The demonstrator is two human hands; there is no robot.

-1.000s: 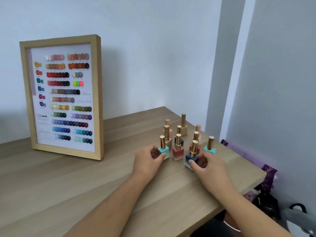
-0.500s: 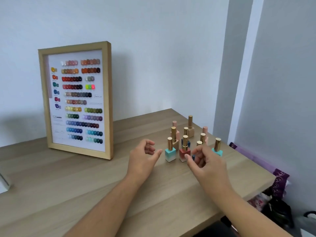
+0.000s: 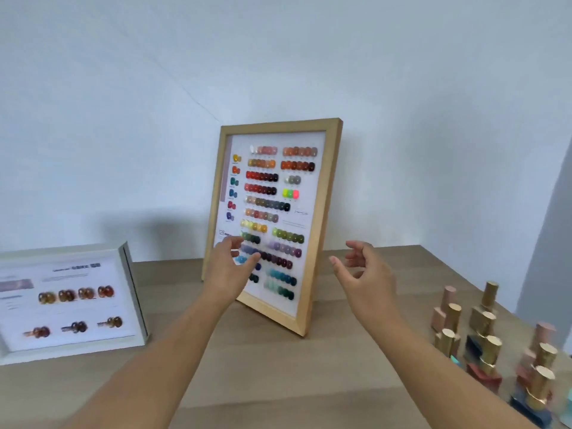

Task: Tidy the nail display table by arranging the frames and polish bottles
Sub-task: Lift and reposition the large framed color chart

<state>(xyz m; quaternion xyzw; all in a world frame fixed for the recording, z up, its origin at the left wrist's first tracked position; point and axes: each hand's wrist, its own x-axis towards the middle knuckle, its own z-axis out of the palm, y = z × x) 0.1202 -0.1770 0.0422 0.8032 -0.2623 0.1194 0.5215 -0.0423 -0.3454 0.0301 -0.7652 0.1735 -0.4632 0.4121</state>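
A light wooden frame (image 3: 328, 218) with rows of colour swatches stands upright at the middle of the table, leaning against the wall. My left hand (image 3: 227, 270) hovers in front of its lower left part, fingers apart, holding nothing. My right hand (image 3: 368, 277) is raised just right of the frame's right edge, also empty with fingers spread. A white frame (image 3: 130, 292) with brown nail samples lies flat at the left. Several polish bottles (image 3: 489, 345) with gold and pink caps stand in rows at the lower right.
The wooden table (image 3: 263, 366) runs under both arms and ends at the right behind the bottles. A pale wall (image 3: 154, 119) with a corner backs the table.
Both hands have left the bottles and moved up and left to the wooden frame. My view has swung left, so the white frame now shows and the bottles sit at the right edge.
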